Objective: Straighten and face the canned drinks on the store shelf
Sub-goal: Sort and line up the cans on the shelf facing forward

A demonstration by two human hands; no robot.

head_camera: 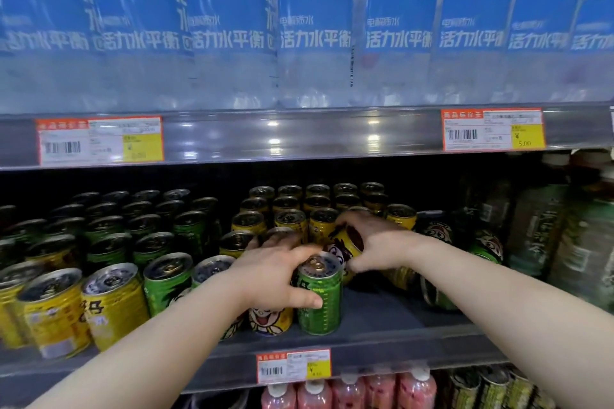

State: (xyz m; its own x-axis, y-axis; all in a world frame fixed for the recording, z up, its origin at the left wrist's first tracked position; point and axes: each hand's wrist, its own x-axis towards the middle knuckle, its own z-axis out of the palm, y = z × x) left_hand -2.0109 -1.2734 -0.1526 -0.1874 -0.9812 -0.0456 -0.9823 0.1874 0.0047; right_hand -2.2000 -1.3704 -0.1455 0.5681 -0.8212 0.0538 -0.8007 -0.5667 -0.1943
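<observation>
Left hand (275, 276): fingers curled round upright green metal can (320, 305), probably facing its label.
Right hand (378, 242): behind that can, fingers clasp tilted yellow metal can (347, 241), likely righting it.

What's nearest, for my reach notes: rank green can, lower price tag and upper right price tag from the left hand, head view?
1. The green can, gripped by the left hand.
2. Lower price tag, just below, lower centre.
3. Upper right price tag, far above.
</observation>
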